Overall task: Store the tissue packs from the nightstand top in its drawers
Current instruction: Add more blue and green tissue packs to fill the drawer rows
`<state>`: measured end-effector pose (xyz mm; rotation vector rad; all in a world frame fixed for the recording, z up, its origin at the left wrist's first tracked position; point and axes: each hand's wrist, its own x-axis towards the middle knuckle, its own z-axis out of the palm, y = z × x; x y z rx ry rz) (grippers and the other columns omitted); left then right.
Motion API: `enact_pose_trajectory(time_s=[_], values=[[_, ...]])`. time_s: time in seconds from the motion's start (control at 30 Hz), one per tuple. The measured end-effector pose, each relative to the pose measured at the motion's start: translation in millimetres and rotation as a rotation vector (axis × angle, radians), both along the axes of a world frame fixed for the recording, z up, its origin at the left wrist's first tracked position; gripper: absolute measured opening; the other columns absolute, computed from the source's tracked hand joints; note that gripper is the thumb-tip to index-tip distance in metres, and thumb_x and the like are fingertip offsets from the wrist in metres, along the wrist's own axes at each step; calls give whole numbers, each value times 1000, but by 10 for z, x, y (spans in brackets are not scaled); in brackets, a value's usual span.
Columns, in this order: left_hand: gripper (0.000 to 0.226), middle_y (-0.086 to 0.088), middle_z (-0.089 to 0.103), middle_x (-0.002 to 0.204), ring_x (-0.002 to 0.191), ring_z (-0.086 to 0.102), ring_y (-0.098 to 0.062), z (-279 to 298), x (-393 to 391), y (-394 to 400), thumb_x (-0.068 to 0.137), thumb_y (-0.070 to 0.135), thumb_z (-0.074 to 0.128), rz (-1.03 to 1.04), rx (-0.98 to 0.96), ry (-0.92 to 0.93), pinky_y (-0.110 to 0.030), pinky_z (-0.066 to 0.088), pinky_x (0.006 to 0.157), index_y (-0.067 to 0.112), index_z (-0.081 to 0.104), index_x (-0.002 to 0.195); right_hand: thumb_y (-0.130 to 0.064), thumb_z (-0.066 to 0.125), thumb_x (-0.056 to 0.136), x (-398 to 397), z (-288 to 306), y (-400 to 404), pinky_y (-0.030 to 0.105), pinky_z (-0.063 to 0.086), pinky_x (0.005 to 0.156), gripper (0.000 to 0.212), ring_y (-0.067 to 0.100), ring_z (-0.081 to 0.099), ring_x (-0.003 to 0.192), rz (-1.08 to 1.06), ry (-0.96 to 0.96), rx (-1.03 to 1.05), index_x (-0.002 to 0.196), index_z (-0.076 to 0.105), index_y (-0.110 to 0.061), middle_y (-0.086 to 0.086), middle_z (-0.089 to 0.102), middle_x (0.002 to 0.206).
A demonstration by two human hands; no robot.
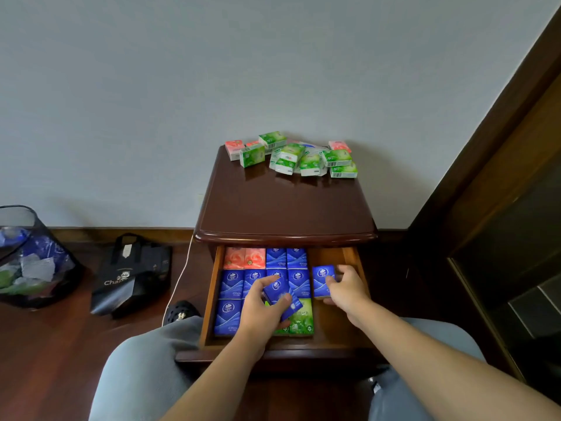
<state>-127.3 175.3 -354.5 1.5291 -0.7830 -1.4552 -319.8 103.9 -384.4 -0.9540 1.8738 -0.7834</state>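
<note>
The dark polished wooden nightstand (285,208) has its top drawer (340,317) pulled open toward the person. Blue, pink and green tissue packs lie in flat rows across the drawer's left and middle. The left hand (261,308) pinches a small blue tissue pack (277,289) over the middle rows. The right hand (344,288) grips another blue tissue pack (322,281) standing at the right end of the rows. A loose heap of green and pink packs (303,158) sits on the far part of the nightstand top.

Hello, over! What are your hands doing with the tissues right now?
Left hand holding blue packs over the open drawer. Right hand placing a blue pack. Green and pink packs wait on top. Nothing blocking.
</note>
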Motion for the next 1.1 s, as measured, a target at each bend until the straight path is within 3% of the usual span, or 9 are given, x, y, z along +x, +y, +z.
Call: enact_pose_trajectory(time_s=[0.17, 0.33, 0.47, 0.6, 0.7, 0.77, 0.87, 1.0, 1.1], values=[[28, -5, 55, 120, 102, 72, -21, -16, 56, -78, 96, 26, 73, -27, -2, -42, -34, 65, 65, 40, 65, 119, -14, 57, 106, 36, -160, -186, 27, 61, 56, 45, 19, 68, 94, -63, 38, 24, 149, 47, -19, 8, 59, 136], [20, -14, 64, 115, 97, 74, -21, -25, 89, -165, 101, 26, 66, 1, 11, -6, -33, 64, 64, 37, 67, 118, -15, 60, 105, 58, -223, -263, 47, 64, 86, 37, 32, 68, 116, -4, 159, -5, 142, 55, -10, 14, 60, 137], [19, -6, 70, 102, 79, 76, -10, -10, 73, -221, 105, 26, 58, -25, 34, 6, -37, 65, 66, 35, 65, 121, -22, 68, 100, 56, -150, -241, 33, 55, 84, 27, 30, 66, 113, 128, 501, -96, 123, 64, -9, 14, 62, 127], [19, 1, 68, 93, 64, 69, -1, 72, 21, -234, 108, 28, 52, -80, 74, -67, -37, 66, 70, 34, 61, 123, -30, 69, 100, 36, -37, -201, 34, 57, 84, 34, 27, 68, 116, 257, 584, -31, 129, 63, -13, 9, 67, 129], [28, 0, 71, 106, 87, 72, -15, 180, -3, -197, 98, 40, 68, -93, 87, -73, -41, 64, 74, 34, 55, 122, -30, 68, 100, -8, 79, -132, 34, 58, 86, 36, 25, 67, 119, 331, 650, -5, 132, 60, -18, 5, 67, 133], [52, 1, 69, 102, 83, 68, -14, 224, -28, -182, 86, 39, 81, -98, 83, -122, -28, 55, 62, 33, 46, 123, -25, 70, 97, -52, 143, -44, 34, 58, 90, 42, 20, 64, 123, 397, 695, -66, 136, 56, -24, -1, 63, 136], [62, 0, 68, 76, 62, 62, -12, 253, -122, -201, 84, 20, 78, -67, 115, -78, -26, 47, 50, 25, 34, 128, -17, 70, 91, -132, 241, 101, 25, 56, 90, 51, 4, 62, 112, 550, 560, -270, 136, 54, -34, -11, 57, 135], [38, -13, 62, 103, 78, 70, -22, 353, -308, -265, 92, 20, 61, -16, 236, 105, -32, 52, 57, 12, 44, 125, -44, 80, 75, -270, 460, 314, 10, 48, 91, 73, -10, 53, 121, 757, 254, -427, 138, 44, -49, -31, 48, 136], [18, -18, 61, 91, 72, 67, -27, 398, -475, -285, 99, 15, 51, -40, 210, 210, -35, 54, 62, 0, 53, 108, -62, 89, 62, -364, 522, 363, 7, 41, 103, 100, -11, 46, 132, 833, 263, -429, 147, 38, -46, -32, 45, 142]])
